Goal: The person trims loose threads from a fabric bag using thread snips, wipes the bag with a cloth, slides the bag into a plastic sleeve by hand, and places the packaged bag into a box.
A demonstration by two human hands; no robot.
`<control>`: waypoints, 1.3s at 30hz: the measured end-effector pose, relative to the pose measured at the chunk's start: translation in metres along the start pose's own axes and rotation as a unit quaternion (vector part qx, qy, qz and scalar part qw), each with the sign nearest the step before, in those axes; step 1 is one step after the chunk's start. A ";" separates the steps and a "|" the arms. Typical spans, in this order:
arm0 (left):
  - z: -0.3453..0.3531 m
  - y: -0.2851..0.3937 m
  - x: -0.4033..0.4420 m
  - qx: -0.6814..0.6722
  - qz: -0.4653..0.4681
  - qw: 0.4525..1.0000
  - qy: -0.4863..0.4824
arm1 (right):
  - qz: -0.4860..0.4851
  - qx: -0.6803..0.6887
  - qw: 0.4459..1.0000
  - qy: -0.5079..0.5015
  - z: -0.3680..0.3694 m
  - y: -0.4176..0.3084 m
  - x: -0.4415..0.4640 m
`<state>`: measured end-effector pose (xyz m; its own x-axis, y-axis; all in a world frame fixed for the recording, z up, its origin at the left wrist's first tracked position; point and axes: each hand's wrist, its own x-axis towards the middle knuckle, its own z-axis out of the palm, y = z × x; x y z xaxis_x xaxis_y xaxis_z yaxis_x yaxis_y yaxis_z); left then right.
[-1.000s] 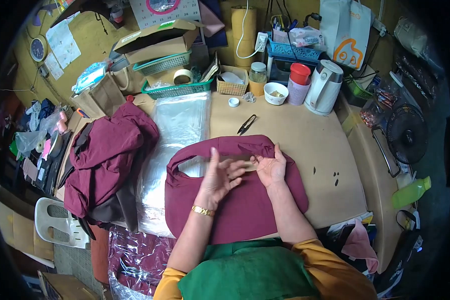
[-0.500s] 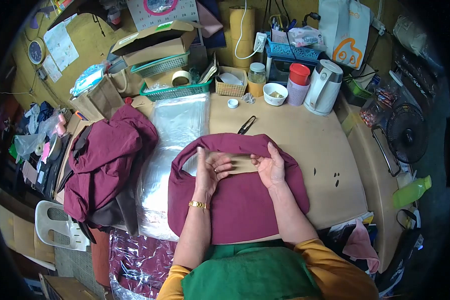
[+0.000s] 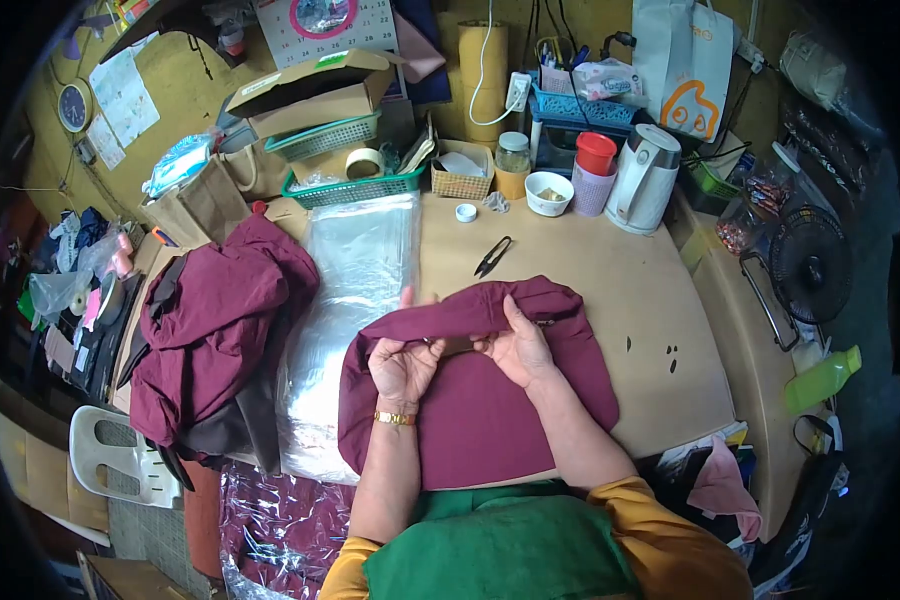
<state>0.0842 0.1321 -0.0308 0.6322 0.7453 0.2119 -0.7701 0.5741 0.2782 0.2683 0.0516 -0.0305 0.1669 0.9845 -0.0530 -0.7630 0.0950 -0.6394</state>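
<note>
A maroon fabric bag point(image 3: 500, 430) lies flat before me, its wide top band folded downward over the opening. My left hand point(image 3: 403, 370) is closed around the left part of this band, with a fingertip showing above it. On the band's right part, my right hand point(image 3: 518, 345) grips the cloth, thumb up along the front and fingers curled at the lower edge. Fingers of both hands are partly hidden by the fabric. Just beyond the bag rest small black thread snips point(image 3: 493, 257).
Left of the bag are clear plastic sleeves point(image 3: 355, 270) and a heap of maroon cloth bags point(image 3: 220, 320). Along the back stand a green basket point(image 3: 355, 195), a white bowl point(image 3: 549, 197), a purple cup point(image 3: 591, 190) and a white kettle point(image 3: 642, 185).
The band has come down toward me and the gap under it has narrowed. My left hand has closed on the band; my right hand has shifted slightly left and down. The snips are now fully uncovered.
</note>
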 end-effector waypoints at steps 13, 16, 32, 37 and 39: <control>0.004 -0.035 0.000 0.531 0.012 0.829 0.177 | -0.119 -0.312 0.939 0.083 -0.016 0.029 0.007; 0.023 -0.038 -0.001 0.466 0.044 0.868 0.165 | -0.077 -0.136 0.985 0.074 0.023 0.002 -0.008; 0.012 -0.038 -0.004 0.545 0.073 0.824 0.137 | -0.278 -0.788 0.545 -0.070 0.067 -0.043 0.029; 0.026 -0.044 0.001 0.483 0.161 0.853 0.114 | -0.238 -0.784 0.574 -0.018 0.068 -0.033 0.036; 0.012 -0.041 0.000 0.504 0.120 0.848 0.110 | -0.222 -0.764 0.605 -0.007 0.066 -0.034 0.037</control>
<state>0.1169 0.1046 -0.0305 0.3503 0.9087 0.2270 -0.3404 -0.1023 0.9347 0.2594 0.0949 0.0403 0.1292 0.9140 0.3845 0.8261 0.1153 -0.5516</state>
